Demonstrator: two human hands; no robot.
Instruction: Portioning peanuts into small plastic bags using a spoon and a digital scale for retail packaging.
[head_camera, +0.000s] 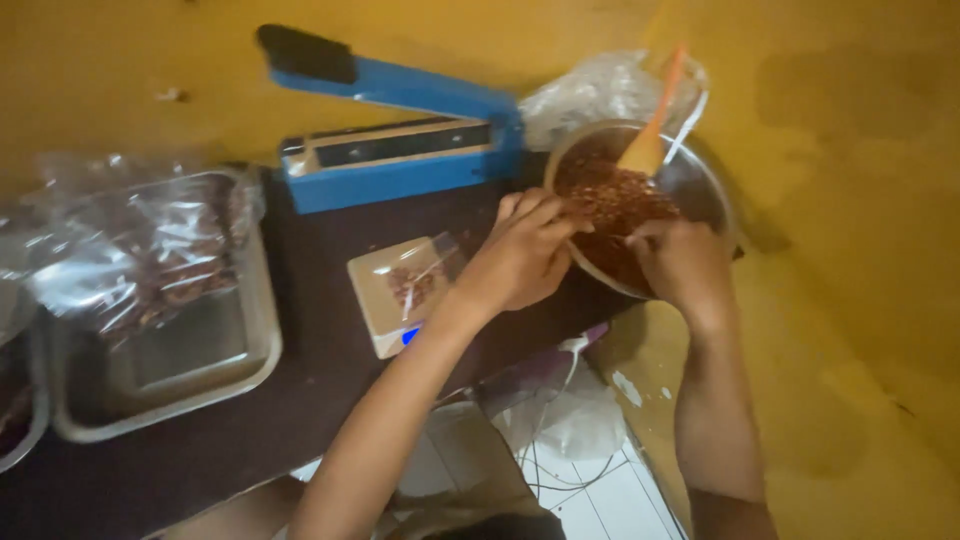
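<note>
Both hands at the metal bowl (700, 190) of reddish-brown crumbly food, at the dark table (320, 380) edge.

The bowl overhangs the table's right edge, with open yellow floor beyond it; just left of the bowl stand a blue heat sealer (400, 150) and a small scale (395, 290), farther left a metal tray (170, 340) of filled clear bags. An orange spatula (650, 130) leans inside the bowl. The left hand (520, 255) curls its fingers into the food at the rim; the right hand (680, 260) rests bent on the near rim, its grip unclear.

The sealer (400, 150) lies behind the scale (400, 292), bowl (700, 185) right, tray (160, 340) left.
</note>
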